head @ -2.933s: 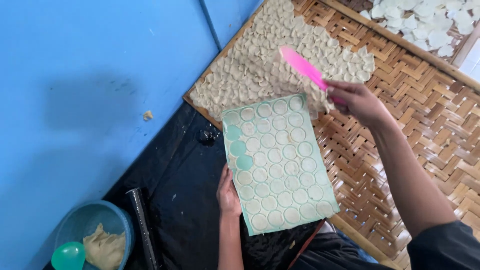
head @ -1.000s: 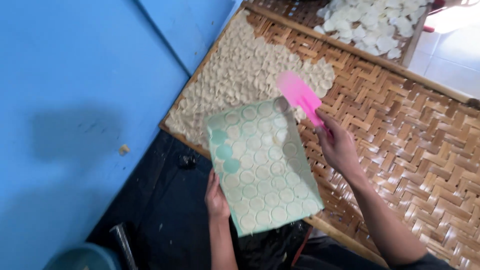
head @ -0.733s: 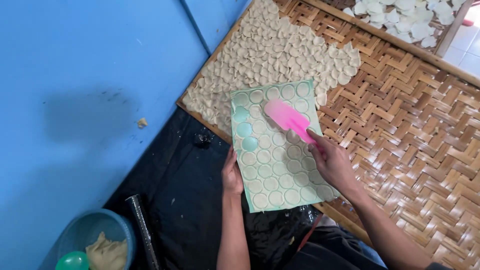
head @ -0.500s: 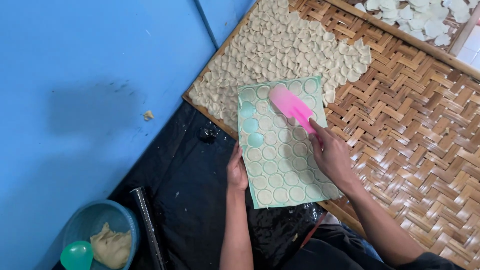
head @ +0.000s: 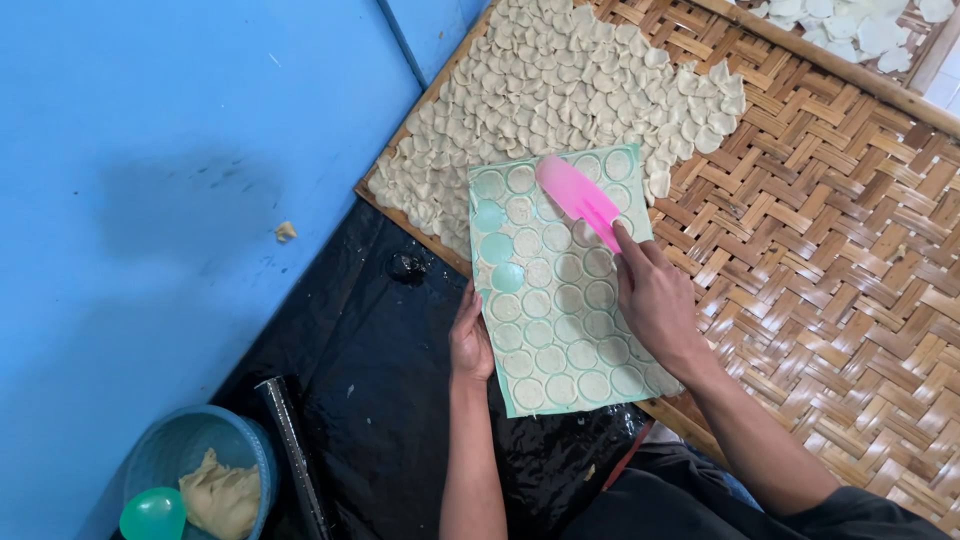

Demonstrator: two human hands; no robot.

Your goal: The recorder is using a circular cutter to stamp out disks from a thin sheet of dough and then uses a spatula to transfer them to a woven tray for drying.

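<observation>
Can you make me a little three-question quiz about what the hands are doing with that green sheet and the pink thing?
1. True or false: the right hand presses a pink spatula onto the green mould sheet.
2. Which edge of the sheet does the left hand grip: A) the edge nearest the blue wall, B) the edge nearest the woven tray's bare part, C) the far top edge?
3. Fill in: the blue bowl at the lower left holds a lump of ____ and a small green ball.

Key
1. True
2. A
3. dough; the same pale stuff fills the sheet's round holes and lies as discs on the woven tray.
</observation>
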